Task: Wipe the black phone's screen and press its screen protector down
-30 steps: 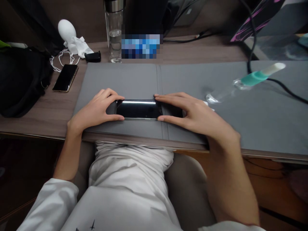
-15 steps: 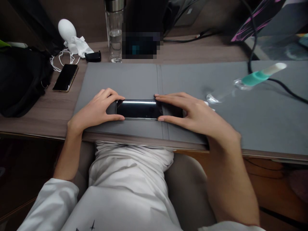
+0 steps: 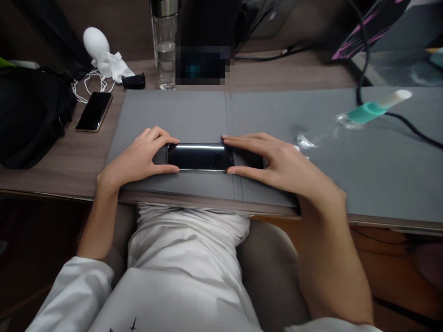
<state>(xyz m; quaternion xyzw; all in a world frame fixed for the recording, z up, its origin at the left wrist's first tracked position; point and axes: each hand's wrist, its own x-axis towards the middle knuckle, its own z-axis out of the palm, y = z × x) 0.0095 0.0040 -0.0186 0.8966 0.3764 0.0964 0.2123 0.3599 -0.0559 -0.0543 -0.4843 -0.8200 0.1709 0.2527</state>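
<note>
Head view is looking down on a black smartphone (image 3: 200, 157) lying flat on a gray desk mat (image 3: 173, 115), its long axis running left to right across the person's front, roughly parallel to the near edge of the table (image 3: 48, 180). The left hand (image 3: 138, 154) is grasping the phone's left end and the right hand (image 3: 273, 166) its right end, each clenching both long edges, so neither hand is nearer.
</note>
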